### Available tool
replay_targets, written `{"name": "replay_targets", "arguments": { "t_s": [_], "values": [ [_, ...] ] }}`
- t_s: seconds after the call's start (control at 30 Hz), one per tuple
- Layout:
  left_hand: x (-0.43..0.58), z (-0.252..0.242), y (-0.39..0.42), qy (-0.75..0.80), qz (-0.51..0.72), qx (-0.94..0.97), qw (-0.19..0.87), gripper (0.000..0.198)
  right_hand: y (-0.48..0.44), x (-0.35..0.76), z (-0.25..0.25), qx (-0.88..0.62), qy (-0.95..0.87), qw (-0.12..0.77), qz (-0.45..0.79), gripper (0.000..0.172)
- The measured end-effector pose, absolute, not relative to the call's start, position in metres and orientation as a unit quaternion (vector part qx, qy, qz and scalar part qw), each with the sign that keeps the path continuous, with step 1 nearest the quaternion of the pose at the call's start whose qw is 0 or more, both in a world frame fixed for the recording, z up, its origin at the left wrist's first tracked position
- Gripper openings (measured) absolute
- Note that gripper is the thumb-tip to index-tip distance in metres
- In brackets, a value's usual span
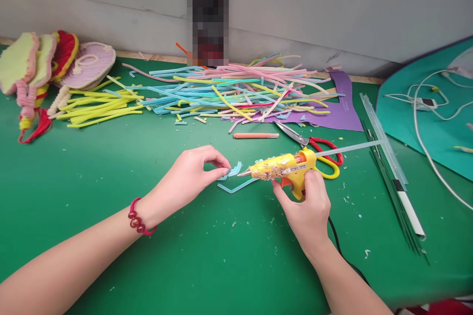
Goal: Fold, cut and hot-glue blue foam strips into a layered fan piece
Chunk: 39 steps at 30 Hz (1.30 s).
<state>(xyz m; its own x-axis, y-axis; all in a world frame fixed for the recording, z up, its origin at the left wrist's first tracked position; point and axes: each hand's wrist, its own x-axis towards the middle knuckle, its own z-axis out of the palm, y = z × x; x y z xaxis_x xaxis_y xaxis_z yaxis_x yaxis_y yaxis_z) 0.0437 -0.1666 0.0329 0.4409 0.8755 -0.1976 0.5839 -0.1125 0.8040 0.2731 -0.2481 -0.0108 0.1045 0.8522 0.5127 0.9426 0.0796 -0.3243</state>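
Note:
My left hand (pixel 192 174) pinches a short light-blue strip piece (pixel 233 171) just above the green table (pixel 111 216). My right hand (pixel 308 204) grips the handle of a yellow and orange glue gun (pixel 284 167), whose metal nozzle points left at the blue piece, almost touching it. A clear glue stick (pixel 349 148) sticks out of the gun's back. A longer bent blue strip (pixel 236 188) lies on the table under the nozzle.
A pile of coloured strips (pixel 229 91) lies at the back, yellow ones (pixel 99 106) to its left. Red and yellow scissors (pixel 314 146) and an orange strip (pixel 255 135) lie behind the gun. Finished woven pieces (pixel 44 66) sit far left. Clear glue sticks (pixel 384 142) and cables (pixel 424 108) are on the right.

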Motion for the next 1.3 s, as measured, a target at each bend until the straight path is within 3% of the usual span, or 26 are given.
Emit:
{"name": "replay_targets", "arguments": {
  "t_s": [1.3],
  "values": [
    [0.0429,0.0341,-0.1706,0.532,0.134,0.672,0.497,0.021,-0.2519,0.2699,-0.0107,-0.636,-0.695,0.297,-0.155,0.01]
  ]
}}
